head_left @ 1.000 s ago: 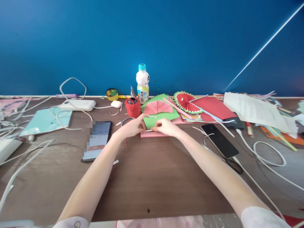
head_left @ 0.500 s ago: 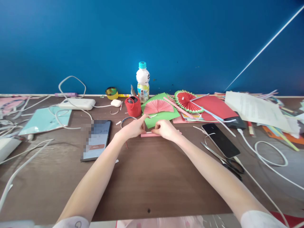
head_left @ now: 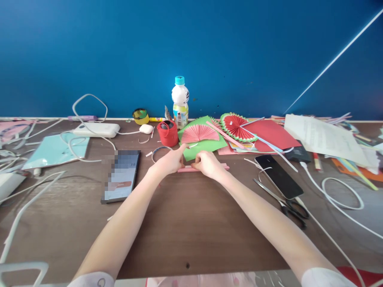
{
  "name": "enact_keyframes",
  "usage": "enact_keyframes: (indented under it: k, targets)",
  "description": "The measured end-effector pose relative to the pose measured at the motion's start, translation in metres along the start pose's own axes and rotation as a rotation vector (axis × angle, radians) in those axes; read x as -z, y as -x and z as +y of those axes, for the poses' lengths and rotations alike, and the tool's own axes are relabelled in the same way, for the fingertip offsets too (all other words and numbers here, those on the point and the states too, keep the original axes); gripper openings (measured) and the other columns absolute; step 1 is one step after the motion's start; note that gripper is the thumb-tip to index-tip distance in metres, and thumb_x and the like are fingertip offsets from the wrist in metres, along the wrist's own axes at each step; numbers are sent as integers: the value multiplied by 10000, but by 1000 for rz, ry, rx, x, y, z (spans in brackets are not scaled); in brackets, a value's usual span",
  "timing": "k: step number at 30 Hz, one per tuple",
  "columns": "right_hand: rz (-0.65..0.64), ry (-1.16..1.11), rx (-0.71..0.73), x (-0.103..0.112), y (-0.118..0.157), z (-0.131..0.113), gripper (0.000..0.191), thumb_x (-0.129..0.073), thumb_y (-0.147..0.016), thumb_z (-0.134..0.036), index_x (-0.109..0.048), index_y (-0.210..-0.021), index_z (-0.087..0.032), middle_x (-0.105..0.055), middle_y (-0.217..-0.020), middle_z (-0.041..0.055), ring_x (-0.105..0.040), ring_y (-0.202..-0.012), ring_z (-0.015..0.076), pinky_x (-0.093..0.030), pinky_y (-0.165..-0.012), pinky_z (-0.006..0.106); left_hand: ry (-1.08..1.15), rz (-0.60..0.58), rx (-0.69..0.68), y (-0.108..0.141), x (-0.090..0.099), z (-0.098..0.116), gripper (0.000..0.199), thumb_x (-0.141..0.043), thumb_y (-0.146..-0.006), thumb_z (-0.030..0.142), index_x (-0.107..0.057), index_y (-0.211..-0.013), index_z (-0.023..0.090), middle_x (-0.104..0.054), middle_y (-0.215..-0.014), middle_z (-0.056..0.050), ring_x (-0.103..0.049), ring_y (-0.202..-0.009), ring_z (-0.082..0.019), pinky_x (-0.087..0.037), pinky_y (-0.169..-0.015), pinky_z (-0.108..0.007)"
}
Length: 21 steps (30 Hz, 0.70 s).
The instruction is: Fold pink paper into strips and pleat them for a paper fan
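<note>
Touching the pink paper strip (head_left: 189, 169), the left hand (head_left: 171, 162) and the right hand (head_left: 207, 162) are curling their fingers in, facing each other. Both hands are looking narrow, but I cannot tell if they are pinching the strip. It is lying flat on the brown table (head_left: 191, 223), just on the near side of the green paper (head_left: 193, 152). A pink paper fan (head_left: 200, 134) is resting on the green paper, spreading its folds (like a little shell). A red pot (head_left: 168, 134) is sitting to the left of the green paper, and a bottle with a blue cap (head_left: 180, 103) is standing behind. To the right, the scissors (head_left: 281, 200) are lying beside a black phone (head_left: 279, 176), and a white cord (head_left: 326, 235) is running toward the near edge.
</note>
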State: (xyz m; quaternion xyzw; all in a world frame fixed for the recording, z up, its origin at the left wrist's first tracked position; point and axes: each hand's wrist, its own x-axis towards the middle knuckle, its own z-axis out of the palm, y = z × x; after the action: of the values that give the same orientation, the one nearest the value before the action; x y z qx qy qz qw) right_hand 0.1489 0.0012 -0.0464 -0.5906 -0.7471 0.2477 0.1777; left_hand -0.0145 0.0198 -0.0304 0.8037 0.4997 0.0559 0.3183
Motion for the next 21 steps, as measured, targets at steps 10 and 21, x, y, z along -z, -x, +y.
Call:
enact_keyframes:
  k: [10, 21]
  targets:
    - [-6, 69, -84, 9, 7, 4, 300, -630, -712, -354, -428, -568, -186, -519, -725, -2, -485, -647, 122, -292, -541, 232, -120, 2, 150, 1, 5, 4, 759, -600, -674, 205, -256, -1350, 199, -588, -681, 8, -571, -642, -178, -355, -553, -241]
    - [-101, 79, -155, 22, 2, 23, 272, -680, -634, -391, -499, -567, -199, -566, -614, -17, -509, -620, 139, -278, -513, 229, -10, -44, 92, 4, 7, -2, 803, -579, -692, 187, -137, -1361, 219, -558, -710, 36, -535, -570, -117, -358, -528, -203]
